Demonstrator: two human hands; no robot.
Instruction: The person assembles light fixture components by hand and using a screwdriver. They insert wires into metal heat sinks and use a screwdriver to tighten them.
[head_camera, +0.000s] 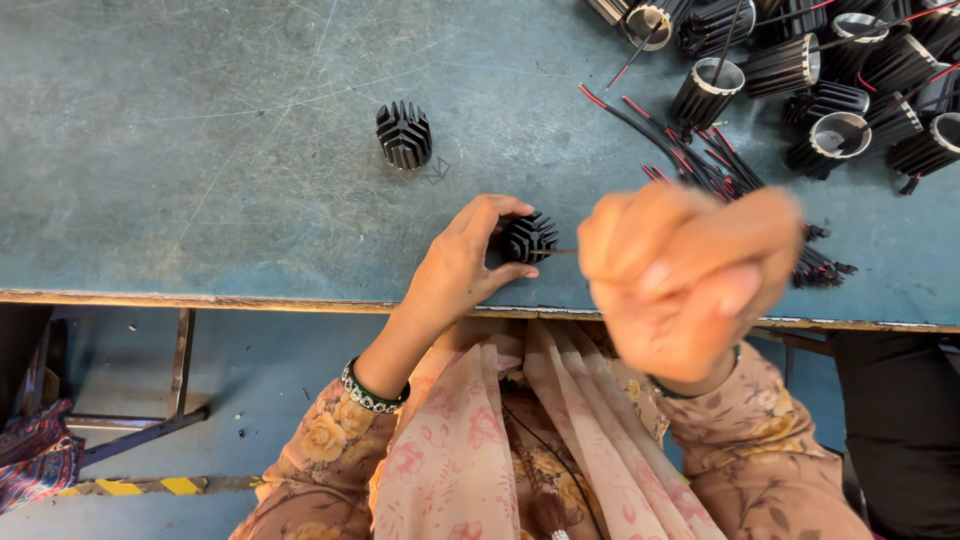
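Note:
My left hand (468, 258) grips a small black finned heat sink (527, 238) near the front edge of the blue-grey table (200, 180). A thin wire runs from the heat sink toward my right hand (690, 275). That hand is raised close to the camera, blurred, with its fingers curled shut; whether it pinches the wire is unclear. A second black finned heat sink (404, 134) stands alone on the table, farther back and to the left.
A heap of black finned housings with white rims (830, 70) fills the back right corner. A bundle of black and red wires (700, 150) lies beside it. Below the table edge are metal legs (182, 360) and a floor with yellow-black tape (140, 487).

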